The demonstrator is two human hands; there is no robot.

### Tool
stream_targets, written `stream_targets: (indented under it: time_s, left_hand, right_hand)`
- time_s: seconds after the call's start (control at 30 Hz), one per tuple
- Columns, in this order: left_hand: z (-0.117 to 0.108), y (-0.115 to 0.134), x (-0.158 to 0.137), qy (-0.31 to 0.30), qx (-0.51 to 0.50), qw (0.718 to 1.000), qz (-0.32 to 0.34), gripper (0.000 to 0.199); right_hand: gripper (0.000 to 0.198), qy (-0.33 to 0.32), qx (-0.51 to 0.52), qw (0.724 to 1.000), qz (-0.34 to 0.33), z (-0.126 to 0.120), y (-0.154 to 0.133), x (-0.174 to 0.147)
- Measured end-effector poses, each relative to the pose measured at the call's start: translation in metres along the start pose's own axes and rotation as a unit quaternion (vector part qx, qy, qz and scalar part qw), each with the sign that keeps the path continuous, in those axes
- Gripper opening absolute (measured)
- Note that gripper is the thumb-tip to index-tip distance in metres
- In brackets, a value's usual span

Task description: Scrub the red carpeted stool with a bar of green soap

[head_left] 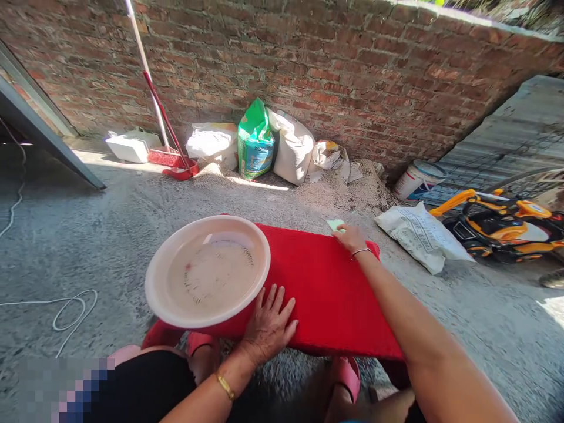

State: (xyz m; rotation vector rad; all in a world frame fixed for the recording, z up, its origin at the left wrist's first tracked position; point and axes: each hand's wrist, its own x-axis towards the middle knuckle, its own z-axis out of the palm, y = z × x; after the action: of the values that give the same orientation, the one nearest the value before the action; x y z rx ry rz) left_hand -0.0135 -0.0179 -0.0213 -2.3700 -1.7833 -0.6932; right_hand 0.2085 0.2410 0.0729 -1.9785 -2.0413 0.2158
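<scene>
My left hand (271, 320) lies flat on the red cloth (326, 294) over a low table, fingers spread, beside the rim of a wide pale basin (154, 282). Clear water seems to stand in the basin, with dark marks and a small red spot on its bottom. At the table's far right edge, my right hand (351, 238) is closed on a small light green flat piece (335, 225). One corner of that piece sticks out past the fingers; the rest is hidden, and I cannot tell what it is made of.
Along the brick wall (352, 76) stand a red broom (164, 157) and dustpan (187, 170), a green bag (255, 141), white sacks (293, 147) and a bucket (418, 179). A yellow toy digger (506, 223) and a flat sack (423, 235) lie right; a white cable (74, 314) lies left.
</scene>
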Motion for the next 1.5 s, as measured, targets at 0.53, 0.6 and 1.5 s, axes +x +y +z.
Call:
stream_targets:
  time_s: [0.53, 0.6, 1.5]
  left_hand:
    - [-0.002, 0.001, 0.001, 0.025, -0.003, 1.000, 0.010, 0.043]
    - [-0.001, 0.000, 0.001, 0.026, -0.006, 1.000, 0.008, 0.043]
    - [-0.004, -0.001, 0.005, -0.005, 0.003, 1.000, 0.008, 0.040]
  right_hand:
    - [0.027, -0.207, -0.028, 0.973, -0.095, 0.051, -0.099, 0.040]
    - [0.025, -0.193, -0.054, 0.979, -0.046, 0.031, -0.044, 0.040]
    - [0.034, -0.085, 0.065, 0.994, -0.031, 0.051, -0.062, -0.078]
